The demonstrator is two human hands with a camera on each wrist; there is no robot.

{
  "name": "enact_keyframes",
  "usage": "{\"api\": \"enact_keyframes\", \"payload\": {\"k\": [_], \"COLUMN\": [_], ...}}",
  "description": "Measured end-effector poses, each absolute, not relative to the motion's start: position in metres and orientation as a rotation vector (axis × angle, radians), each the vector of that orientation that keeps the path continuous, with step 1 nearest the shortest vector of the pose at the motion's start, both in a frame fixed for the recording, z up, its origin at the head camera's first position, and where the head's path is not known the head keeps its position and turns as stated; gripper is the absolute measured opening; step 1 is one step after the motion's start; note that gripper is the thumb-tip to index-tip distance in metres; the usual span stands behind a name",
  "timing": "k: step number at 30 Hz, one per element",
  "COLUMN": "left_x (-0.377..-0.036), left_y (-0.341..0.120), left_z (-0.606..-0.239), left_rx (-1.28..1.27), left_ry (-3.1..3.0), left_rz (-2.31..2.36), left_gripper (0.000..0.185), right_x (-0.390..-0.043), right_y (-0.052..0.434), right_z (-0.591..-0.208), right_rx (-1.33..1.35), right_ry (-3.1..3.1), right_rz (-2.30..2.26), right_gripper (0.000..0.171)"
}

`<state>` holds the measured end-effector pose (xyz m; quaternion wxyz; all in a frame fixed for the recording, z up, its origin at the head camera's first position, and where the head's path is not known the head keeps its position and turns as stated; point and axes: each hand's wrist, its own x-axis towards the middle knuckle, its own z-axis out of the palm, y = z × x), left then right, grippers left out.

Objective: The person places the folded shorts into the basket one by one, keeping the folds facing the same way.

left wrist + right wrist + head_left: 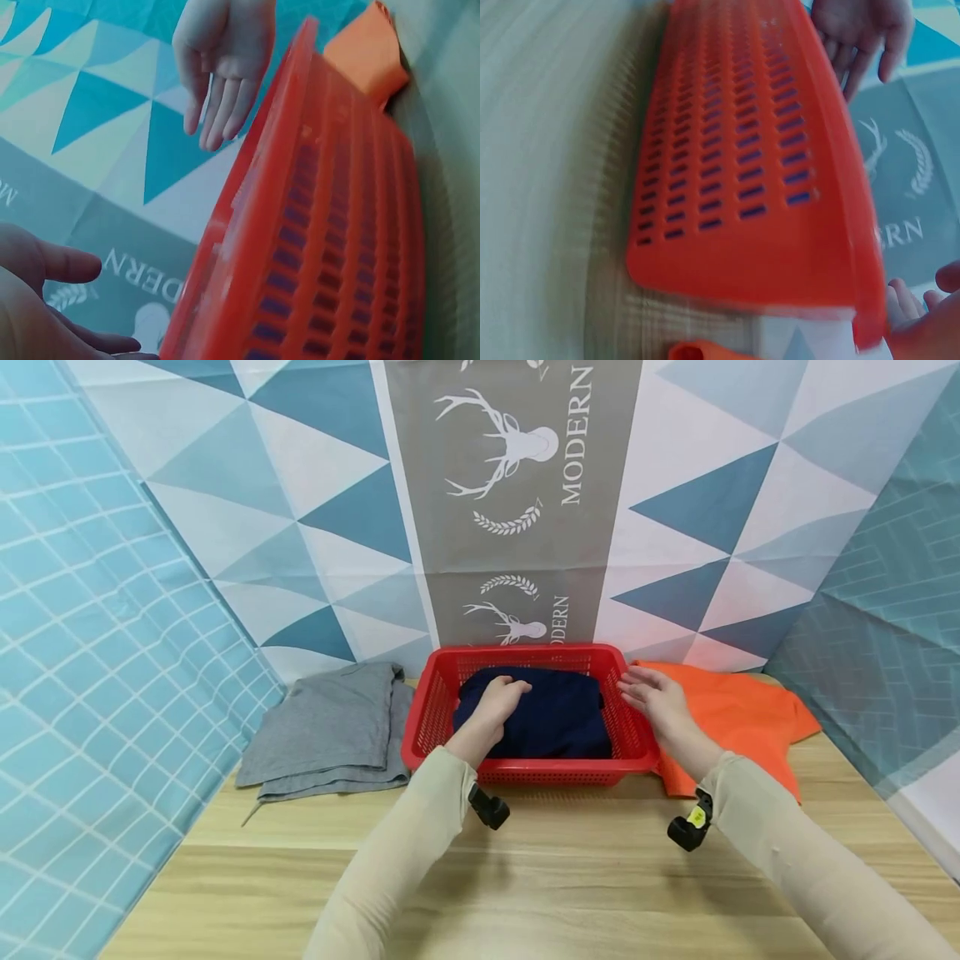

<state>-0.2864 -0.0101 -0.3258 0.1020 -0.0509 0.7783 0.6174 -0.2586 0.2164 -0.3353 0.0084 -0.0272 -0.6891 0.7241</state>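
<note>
2 hands at red basket (pixel 525 770): left hand (pixel 497 702) nearer, fingers loosely curled, resting on navy garment (pixel 555 718) inside; right hand (pixel 654 695) spread flat above right rim, touching nothing.

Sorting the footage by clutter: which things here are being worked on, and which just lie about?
In hand: navy garment under the left hand; red basket holding it; right hand over its right rim.
Lying about: grey garment; orange garment; table.
</note>
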Motion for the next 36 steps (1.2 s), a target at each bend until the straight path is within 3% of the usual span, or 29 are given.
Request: {"api": "enact_keyframes", "payload": {"k": [9,16,27,36], "left_x": [-0.278,-0.267,-0.253,-0.238], "left_y": [0.023,0.043,0.073,0.093], "left_z": [-0.330,-0.335,-0.336,-0.336], "left_rx": [-0.076,-0.015,0.130,0.258], "left_ry": [2.212,2.159,2.161,2.177], "left_rz": [1.943,2.026,2.071,2.015], "left_gripper": [0.054,0.052,0.050,0.042], "right_x": [-0.252,-0.247,-0.240,-0.228], "right_y": [0.243,0.261,0.296,0.312], "right_z": [-0.334,-0.341,-0.347,-0.349], "right_rx": [-0.140,-0.121,-0.153,-0.141], "right_ry": [-1.995,-2.023,-2.027,-1.921], "right_rz": [2.323,2.283,2.269,2.437], "right_gripper": [0.047,0.013,0.013,0.027]}}
